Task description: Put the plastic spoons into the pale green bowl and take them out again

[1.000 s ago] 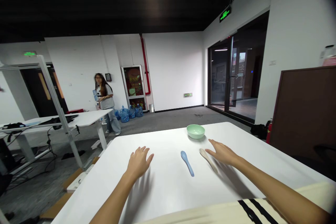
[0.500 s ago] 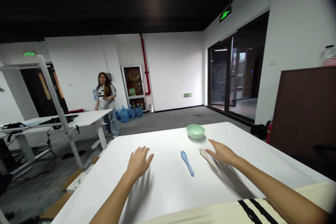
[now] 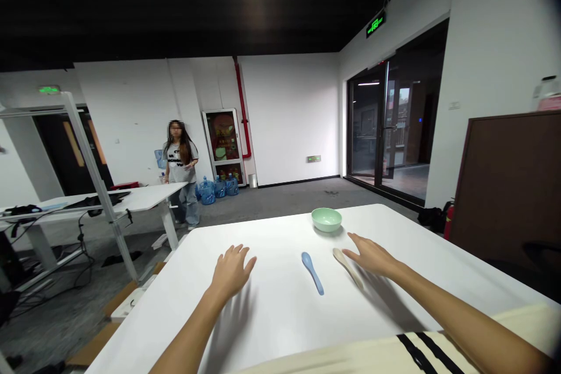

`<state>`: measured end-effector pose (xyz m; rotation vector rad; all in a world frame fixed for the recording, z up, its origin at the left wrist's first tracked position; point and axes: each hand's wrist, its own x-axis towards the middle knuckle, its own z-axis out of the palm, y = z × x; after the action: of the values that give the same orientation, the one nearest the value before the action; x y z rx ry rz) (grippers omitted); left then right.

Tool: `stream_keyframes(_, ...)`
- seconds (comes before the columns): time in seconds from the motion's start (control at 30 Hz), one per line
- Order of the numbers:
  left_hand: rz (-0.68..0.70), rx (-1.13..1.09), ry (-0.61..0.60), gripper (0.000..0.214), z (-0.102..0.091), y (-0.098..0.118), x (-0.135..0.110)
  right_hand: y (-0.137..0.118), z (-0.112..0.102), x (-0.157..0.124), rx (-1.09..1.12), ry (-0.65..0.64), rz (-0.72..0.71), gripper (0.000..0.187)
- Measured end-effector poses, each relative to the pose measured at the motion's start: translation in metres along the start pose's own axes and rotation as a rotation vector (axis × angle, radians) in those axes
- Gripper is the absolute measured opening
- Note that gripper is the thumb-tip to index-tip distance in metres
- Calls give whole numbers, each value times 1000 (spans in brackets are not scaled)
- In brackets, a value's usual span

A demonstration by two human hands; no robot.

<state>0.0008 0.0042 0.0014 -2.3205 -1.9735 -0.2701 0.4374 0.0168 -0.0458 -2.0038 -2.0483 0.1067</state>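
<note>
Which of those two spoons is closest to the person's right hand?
The beige spoon lies right beside the right hand; the blue spoon lies farther from that hand.

Well beyond the left hand (image 3: 231,273), a person (image 3: 180,169) stands at a white desk (image 3: 144,195) near blue water jugs (image 3: 207,191).
</note>
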Motion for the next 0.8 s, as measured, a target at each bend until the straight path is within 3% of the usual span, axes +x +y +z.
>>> stream_keyframes(0.6,4,-6,0,57,0,0,-1,-3,-3,-2,-10,-14,-7,82)
stream_keyframes(0.8,4,-12,1,56,0,0,-1,-9,-14,3,2,-41,14,65)
